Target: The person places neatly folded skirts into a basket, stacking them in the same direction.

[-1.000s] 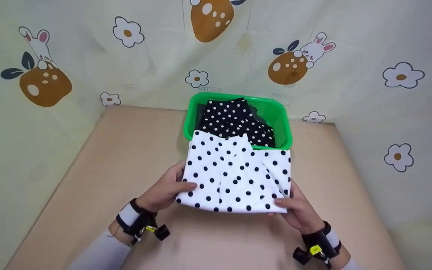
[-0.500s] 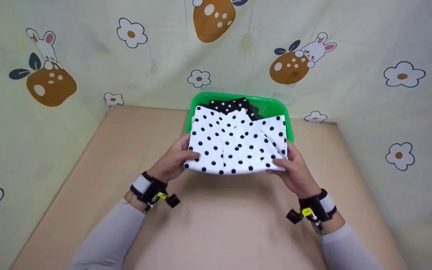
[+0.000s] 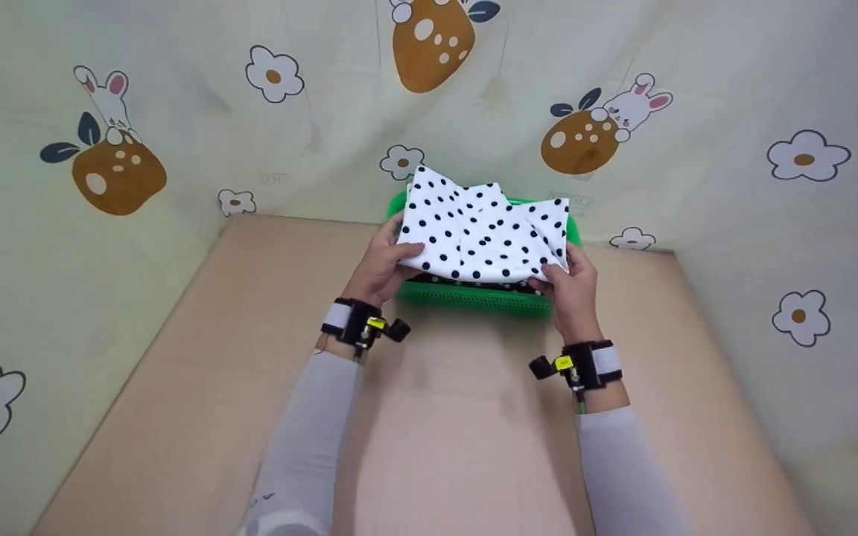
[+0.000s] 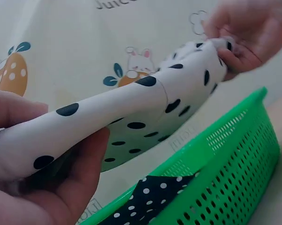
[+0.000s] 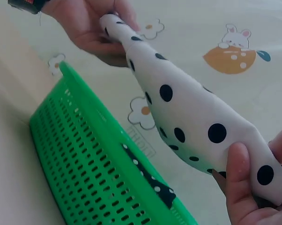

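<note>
A folded white cloth with black dots (image 3: 485, 234) hangs flat over a green plastic basket (image 3: 474, 296) at the table's far edge. My left hand (image 3: 384, 260) pinches its left edge and my right hand (image 3: 567, 279) pinches its right edge. The left wrist view shows the white cloth (image 4: 131, 112) between thumb and fingers, above the basket (image 4: 225, 159). A black cloth with white dots (image 4: 145, 199) lies inside the basket, also seen at the rim as the black cloth (image 5: 152, 180) in the right wrist view, under the white cloth (image 5: 178, 112).
The tan table (image 3: 436, 432) runs from the basket toward me. A pale curtain with bunnies, flowers and brown fruits (image 3: 176, 112) closes off the back and both sides, right behind the basket.
Both hands have carried the white dotted cloth away from me and upward, from the table in front of the basket to a spot over the basket. The black cloth is now mostly covered.
</note>
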Demonstrator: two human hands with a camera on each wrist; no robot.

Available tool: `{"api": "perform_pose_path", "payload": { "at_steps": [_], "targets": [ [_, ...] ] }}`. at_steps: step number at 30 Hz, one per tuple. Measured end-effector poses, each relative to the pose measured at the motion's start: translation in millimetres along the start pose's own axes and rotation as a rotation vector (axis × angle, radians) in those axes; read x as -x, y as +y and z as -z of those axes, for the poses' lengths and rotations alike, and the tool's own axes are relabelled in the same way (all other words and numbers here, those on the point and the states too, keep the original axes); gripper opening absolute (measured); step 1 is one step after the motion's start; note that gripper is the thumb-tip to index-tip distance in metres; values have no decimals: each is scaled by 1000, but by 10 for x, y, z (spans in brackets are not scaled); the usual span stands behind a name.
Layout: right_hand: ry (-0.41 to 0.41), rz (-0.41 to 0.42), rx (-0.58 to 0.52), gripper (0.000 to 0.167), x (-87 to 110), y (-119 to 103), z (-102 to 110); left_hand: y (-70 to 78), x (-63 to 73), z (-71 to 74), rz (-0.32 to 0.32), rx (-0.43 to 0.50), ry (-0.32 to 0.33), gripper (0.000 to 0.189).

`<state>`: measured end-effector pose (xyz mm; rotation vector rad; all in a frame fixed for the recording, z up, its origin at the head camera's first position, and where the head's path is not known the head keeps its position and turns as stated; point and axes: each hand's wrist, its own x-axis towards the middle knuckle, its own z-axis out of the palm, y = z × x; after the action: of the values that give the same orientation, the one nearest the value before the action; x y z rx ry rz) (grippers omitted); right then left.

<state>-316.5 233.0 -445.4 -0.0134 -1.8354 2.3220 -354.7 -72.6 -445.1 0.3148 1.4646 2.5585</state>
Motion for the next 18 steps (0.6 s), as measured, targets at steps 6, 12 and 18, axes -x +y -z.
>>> {"api": "perform_pose_path", "payload": {
  "at_steps": [6, 12, 18],
  "targets": [
    [51, 54, 185, 57, -117, 150, 78, -150, -165, 7, -31, -11, 18, 82],
    [69, 87, 442, 50, -164, 263, 117, -270, -191, -13, -79, -326, 171, 79],
    [130, 235, 625, 39, -179, 276, 134, -336, -191, -152, -115, -658, 250, 72]
  ]
}}
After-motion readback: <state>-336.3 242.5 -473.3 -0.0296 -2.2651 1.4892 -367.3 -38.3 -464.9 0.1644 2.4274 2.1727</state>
